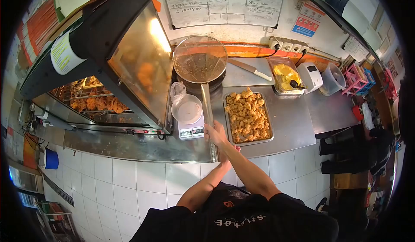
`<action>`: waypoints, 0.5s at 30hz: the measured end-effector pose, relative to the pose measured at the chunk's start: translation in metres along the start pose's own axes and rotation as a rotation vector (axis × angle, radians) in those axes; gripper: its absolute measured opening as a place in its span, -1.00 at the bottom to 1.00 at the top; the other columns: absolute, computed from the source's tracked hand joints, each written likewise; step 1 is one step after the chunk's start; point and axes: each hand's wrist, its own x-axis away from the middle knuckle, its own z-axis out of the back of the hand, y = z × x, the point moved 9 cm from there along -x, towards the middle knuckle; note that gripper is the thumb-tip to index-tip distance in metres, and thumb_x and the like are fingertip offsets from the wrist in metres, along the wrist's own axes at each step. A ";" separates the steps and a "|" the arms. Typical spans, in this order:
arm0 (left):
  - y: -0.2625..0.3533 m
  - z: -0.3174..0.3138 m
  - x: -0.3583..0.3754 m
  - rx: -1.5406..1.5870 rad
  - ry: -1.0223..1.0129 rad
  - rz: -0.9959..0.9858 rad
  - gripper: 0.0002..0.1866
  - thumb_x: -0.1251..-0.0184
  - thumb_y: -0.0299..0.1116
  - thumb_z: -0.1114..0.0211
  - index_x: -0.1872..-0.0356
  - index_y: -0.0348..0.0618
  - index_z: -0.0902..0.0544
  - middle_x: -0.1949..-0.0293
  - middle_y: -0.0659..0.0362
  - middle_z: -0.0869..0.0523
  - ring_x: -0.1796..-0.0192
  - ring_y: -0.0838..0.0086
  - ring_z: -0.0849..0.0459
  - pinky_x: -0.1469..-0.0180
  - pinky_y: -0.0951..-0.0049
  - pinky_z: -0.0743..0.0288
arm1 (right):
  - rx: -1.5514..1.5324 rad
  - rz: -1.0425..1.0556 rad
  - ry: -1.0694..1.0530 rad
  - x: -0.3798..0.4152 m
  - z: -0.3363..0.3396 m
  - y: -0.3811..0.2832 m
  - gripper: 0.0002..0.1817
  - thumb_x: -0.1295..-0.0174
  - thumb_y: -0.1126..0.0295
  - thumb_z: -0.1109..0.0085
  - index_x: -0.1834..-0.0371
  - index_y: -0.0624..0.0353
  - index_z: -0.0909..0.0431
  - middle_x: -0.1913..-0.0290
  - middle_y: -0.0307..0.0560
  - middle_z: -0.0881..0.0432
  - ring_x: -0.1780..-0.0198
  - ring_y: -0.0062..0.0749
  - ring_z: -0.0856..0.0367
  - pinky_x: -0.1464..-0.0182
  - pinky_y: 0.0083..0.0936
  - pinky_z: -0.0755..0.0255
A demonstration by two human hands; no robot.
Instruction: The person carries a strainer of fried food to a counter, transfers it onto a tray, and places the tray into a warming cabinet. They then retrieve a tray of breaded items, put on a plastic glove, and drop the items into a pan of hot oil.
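My right hand [216, 133] is closed around the long metal handle of a round mesh strainer [200, 60]. The strainer's wide basket has brown crumbs in it and sits above a dark round pan [183, 84]. My left hand [224, 155] is mostly covered by my right forearm. Its fingertips show at the near-left corner of a metal tray [271, 134], and its grip is hidden. Small pieces of fried chicken [247, 115] fill that tray. Left of the handle, a clear round container [188, 109] rests on a digital scale [191, 132].
A glass warming cabinet [142, 64] with fried chicken inside stands at the left. Behind the tray lie a knife [250, 69] on a cutting board [237, 79] and a container of yellow food [286, 76]. Another person [359, 153] is at the right.
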 end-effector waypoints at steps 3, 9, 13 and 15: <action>-0.008 0.019 -0.014 0.017 0.034 0.043 -0.84 -0.31 -0.51 -0.36 0.23 -0.26 -0.52 0.21 0.03 -0.70 0.17 0.25 -0.72 -0.01 0.25 -0.67 | 0.000 -0.022 -0.010 -0.011 -0.002 0.002 -0.82 -0.30 0.41 -0.15 0.16 0.28 -0.43 0.50 -0.12 -0.56 0.59 -0.49 -0.52 0.55 -0.51 -0.41; 0.006 0.013 -0.005 -0.063 0.014 -0.010 -0.85 -0.39 -0.48 -0.29 0.14 -0.27 -0.51 0.22 0.01 -0.69 0.19 0.28 -0.71 0.01 0.31 -0.68 | -0.012 -0.022 -0.184 -0.023 -0.008 0.044 -0.58 -0.27 0.31 -0.24 -0.09 0.33 -0.42 0.17 0.05 -0.69 0.28 -0.37 -0.69 0.23 -0.42 -0.57; 0.028 -0.012 0.016 -0.546 0.194 -0.214 -0.80 -0.44 -0.44 -0.23 0.02 -0.27 -0.47 0.24 0.02 -0.68 0.21 0.32 -0.70 0.04 0.37 -0.68 | 0.215 0.003 -0.224 -0.018 -0.001 0.051 -0.32 -0.19 0.20 -0.33 -0.29 0.35 -0.32 0.00 0.17 -0.65 -0.02 -0.21 -0.67 -0.11 -0.30 -0.50; 0.033 -0.008 0.010 -0.563 0.239 -0.302 -0.76 -0.45 -0.44 -0.22 -0.04 -0.25 -0.44 0.23 0.02 -0.68 0.22 0.34 -0.70 0.05 0.38 -0.68 | 0.248 0.039 -0.218 -0.011 -0.002 0.043 -0.26 -0.16 0.17 -0.35 -0.32 0.34 -0.28 -0.07 0.22 -0.62 -0.11 -0.16 -0.64 -0.14 -0.30 -0.48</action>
